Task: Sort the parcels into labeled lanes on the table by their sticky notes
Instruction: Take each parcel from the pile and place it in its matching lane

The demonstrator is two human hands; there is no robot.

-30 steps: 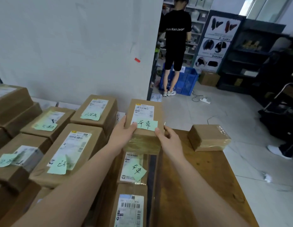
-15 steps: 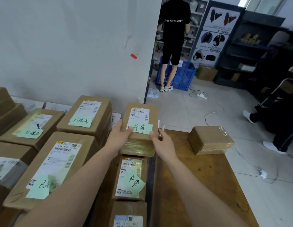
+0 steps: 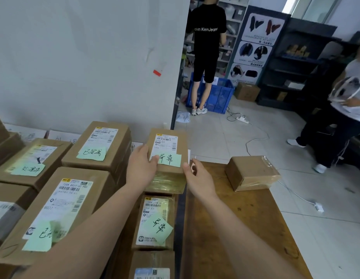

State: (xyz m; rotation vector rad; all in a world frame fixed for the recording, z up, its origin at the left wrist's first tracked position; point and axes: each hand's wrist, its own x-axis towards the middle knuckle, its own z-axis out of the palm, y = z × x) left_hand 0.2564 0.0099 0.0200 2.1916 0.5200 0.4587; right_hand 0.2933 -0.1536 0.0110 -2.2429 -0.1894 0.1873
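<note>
Little had altered since the prior frame: both hands remained at the same parcel, while a bystander in a white top (image 3: pixel 350 87), earlier seen only as legs, now showed to the shoulder at the right edge.

Item 1. Parcel (image 3: pixel 169 137): brown carton with a shipping label and a green sticky note (image 3: pixel 170 160) bearing two handwritten characters. It was at the far end of the right-hand row, its taped near face toward the camera. Whether it rested on the table could not be told.

Item 2. Left hand (image 3: pixel 141 168): thumb laid on the carton top at the label's edge, palm against the left side, fingers hidden behind it.

Item 3. Right hand (image 3: pixel 201 180): thumb tip at the near right corner, fingers curled just beside the right side. Whether they pressed the carton could not be told.

Item 4. Second parcel (image 3: pixel 155 210), next nearer in the same row, carrying a matching green note (image 3: pixel 160 225). A third parcel (image 3: pixel 153 262) lay nearer still.

Item 5. Middle row: far carton (image 3: pixel 114 137) and near carton (image 3: pixel 54 188), each with a green note.

Item 6. Left row: carton (image 3: pixel 54 150) with a differently worded note.

Item 7. Wooden table (image 3: pixel 245 228), with a plain tape-wrapped box (image 3: pixel 251 173) well apart from the rows.

Item 8. Paper lane signs (image 3: pixel 62 134) against the wall, partly hidden.
</note>
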